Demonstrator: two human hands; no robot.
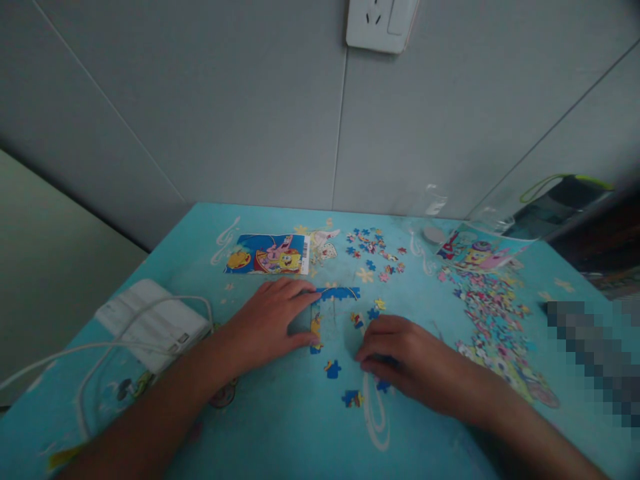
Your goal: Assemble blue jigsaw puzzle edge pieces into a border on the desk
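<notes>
My left hand [273, 317] lies on the table with its fingers and thumb apart. Its fingertips touch the left corner of a joined puzzle border [340, 293], blue along the top with a yellow and blue strip [315, 327] down the left side. To the right, my right hand [400, 350] is closed low over the table, fingertips together. Whatever may be in its fingers is hidden; some blue shows beneath the palm. Around it lie loose jigsaw pieces: a blue one [333, 369], a blue and yellow one [353, 399] and a red and yellow one [357, 320].
A cartoon picture card [270, 255] lies behind my left hand. Piece clusters sit at the back [370, 243], with a large pile [493, 313] at right beside a picture bag [480, 250]. A white power strip [150, 320] with cables is at left. A wall stands behind.
</notes>
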